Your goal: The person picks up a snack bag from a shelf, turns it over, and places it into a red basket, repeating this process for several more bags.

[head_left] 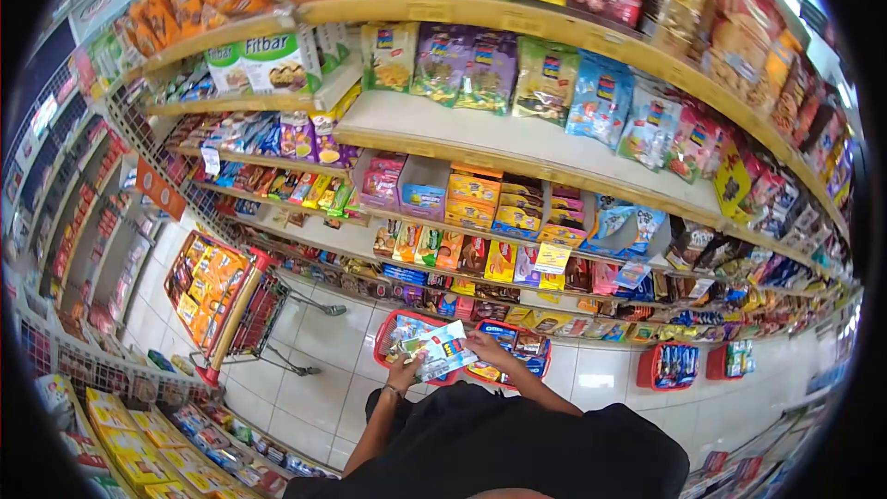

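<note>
Low in front of my body, my left hand [404,372] grips the left end of a few candy bags [441,354], pale blue, white and green. My right hand [482,346] has its fingers closed at their upper right edge. Both hands are above a red basket [381,344] on the floor, which has more packets in it. Close by on the right is a second red basket [547,362], partly behind my right forearm, holding dark blue Oreo packs [499,331]. How many bags I hold is hard to tell.
A shelf [443,125] ahead carries a row of similar candy bags [545,79], with chocolate boxes [471,199] below. A shopping cart [231,300] loaded with orange packs stands left. Two small red baskets [665,379] [719,365] sit on the floor at right.
</note>
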The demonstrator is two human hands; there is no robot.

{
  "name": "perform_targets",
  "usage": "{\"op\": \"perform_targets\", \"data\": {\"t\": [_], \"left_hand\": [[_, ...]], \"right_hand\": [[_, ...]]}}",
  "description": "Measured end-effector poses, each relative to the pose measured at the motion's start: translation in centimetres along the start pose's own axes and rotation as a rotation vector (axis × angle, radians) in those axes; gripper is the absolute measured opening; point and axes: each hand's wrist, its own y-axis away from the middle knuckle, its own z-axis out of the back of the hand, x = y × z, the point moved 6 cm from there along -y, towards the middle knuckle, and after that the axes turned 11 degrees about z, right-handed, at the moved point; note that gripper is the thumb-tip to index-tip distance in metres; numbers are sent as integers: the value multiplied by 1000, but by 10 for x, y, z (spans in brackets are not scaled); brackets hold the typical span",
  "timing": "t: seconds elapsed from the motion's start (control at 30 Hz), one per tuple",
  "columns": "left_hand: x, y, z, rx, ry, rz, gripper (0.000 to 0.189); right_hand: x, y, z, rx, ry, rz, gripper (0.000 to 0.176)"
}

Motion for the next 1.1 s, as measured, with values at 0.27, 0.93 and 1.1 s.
{"op": "perform_targets", "data": {"t": [0.27,0.93,1.1], "left_hand": [[-32,-16,-27,-17,-278,-190,32],[-257,103,-22,-110,-456,-786,27],[-329,137,3,15,-499,-877,22]], "right_hand": [[35,18,38,-109,30,188,28],[170,22,-55,-52,193,394,43],[236,9,-97,-305,-70,493,17]]}}
